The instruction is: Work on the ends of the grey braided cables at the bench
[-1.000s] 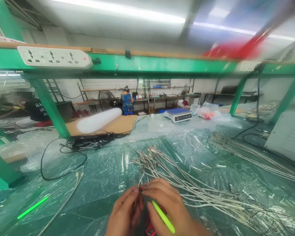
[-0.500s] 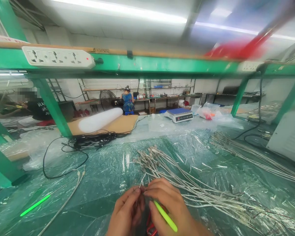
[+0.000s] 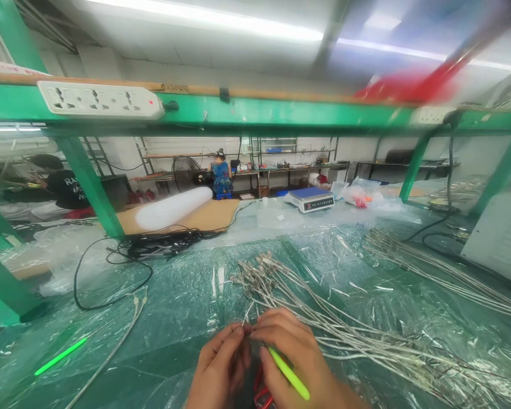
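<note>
1. left hand [image 3: 221, 366] and right hand [image 3: 292, 355] sit together at the bottom centre, fingertips meeting around 615,580.
2. both pinch the near end of one thin wire [image 3: 247, 311]; the pinched part is mostly hidden, so the exact grip is hard to read.
3. wire long axis runs from the fingertips up and slightly right, away from the person; its free tip points toward the heap.
4. right hand is also clenched around a yellow-green stick [image 3: 288, 372], lying across the palm side; long axis diagonal, upper end near the thumb, lower end pointing down-right toward the wrist.
5. something red [image 3: 262, 389] shows under both hands, mostly covered; cannot tell what it is.
6. wire bundle [image 3: 323, 324] lies just beyond and to the right of the right hand, connector ends fanned up-left, strands running down-right.
7. second green stick [image 3: 60, 356] lies well left of the left hand, pointing up-right.
8. table [image 3: 174, 318] is covered in clear plastic film.
9. black cable [image 3: 111, 272] loops far beyond the left hand; scale [image 3: 310, 200] far beyond the right.
</note>
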Available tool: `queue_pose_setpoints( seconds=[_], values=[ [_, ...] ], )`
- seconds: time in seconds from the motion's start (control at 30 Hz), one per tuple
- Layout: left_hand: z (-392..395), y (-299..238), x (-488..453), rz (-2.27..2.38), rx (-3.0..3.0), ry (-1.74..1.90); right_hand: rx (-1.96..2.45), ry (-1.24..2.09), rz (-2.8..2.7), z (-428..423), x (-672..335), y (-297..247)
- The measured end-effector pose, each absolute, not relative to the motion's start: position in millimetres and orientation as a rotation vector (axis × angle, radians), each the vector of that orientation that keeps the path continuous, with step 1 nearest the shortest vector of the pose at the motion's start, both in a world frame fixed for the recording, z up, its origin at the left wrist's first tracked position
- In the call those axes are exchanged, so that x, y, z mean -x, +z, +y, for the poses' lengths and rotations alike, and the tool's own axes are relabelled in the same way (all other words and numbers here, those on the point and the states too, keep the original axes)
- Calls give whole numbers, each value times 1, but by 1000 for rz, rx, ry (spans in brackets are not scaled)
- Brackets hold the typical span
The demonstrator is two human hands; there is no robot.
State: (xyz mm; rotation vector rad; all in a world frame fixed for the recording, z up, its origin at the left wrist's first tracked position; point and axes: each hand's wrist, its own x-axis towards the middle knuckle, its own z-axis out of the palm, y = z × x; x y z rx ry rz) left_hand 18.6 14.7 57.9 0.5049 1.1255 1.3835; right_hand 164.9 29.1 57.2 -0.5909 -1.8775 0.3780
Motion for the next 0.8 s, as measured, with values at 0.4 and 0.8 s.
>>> queue_pose_setpoints(
  seconds=[0.4, 0.8],
  values=[
    [18, 53, -18, 1103, -569, 1364, 585, 336, -1869, 30, -166, 57],
    [19, 54, -19, 1102, -643, 1352, 615, 354, -1858, 27, -165, 60]
  ],
)
